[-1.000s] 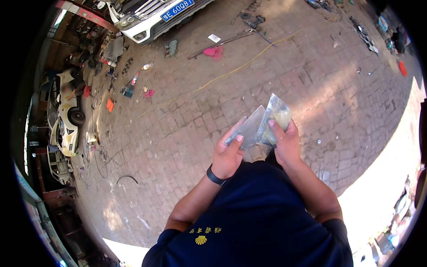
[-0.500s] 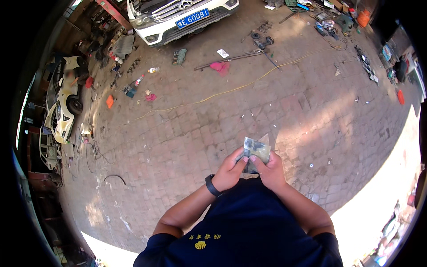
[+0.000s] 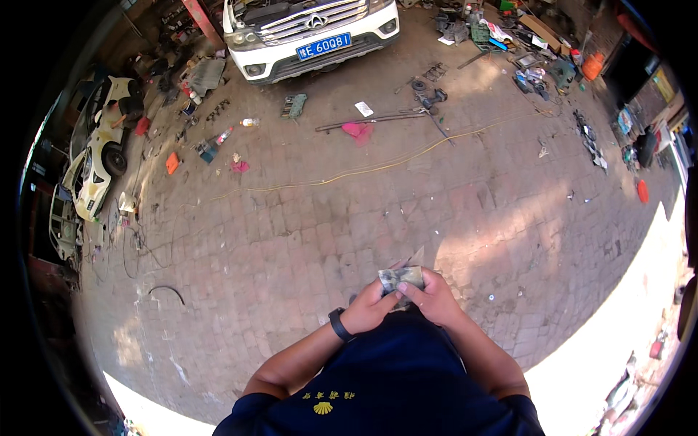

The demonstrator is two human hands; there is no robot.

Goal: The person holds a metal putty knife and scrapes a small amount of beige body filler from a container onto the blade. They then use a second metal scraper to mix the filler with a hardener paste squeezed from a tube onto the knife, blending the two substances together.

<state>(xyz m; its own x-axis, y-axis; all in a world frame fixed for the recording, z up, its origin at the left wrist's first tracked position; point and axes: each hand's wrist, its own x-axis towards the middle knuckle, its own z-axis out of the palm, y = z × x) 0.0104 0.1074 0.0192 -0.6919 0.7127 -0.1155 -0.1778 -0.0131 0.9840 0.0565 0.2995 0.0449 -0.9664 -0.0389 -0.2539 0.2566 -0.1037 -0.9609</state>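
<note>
Between my hands is a small flat sheet [image 3: 402, 278], grey and yellowish with dark smudges; its exact kind is unclear. My left hand [image 3: 367, 311] grips its left side with the thumb across the face. On the other side my right hand [image 3: 438, 298] pinches it, the thumb close to the left thumb. Behind the sheet a thin brownish pointed corner [image 3: 416, 256] sticks up. The fingers beneath the sheet are hidden. Both hands are just in front of my dark blue shirt [image 3: 392, 370], above the brick floor.
A white vehicle [image 3: 280, 64] stands at the far side with its hood area open. A yellow cable [image 3: 342, 174] crosses the floor, near a pink cloth [image 3: 356, 132] and long bars. At left lie a black hose [image 3: 171, 289] and a cream car [image 3: 94, 174] with a person beside it.
My hands and the sheet have come lower, closer to my body. The sheet is tilted or folded more, showing less of its face. The whole view has shifted slightly.
</note>
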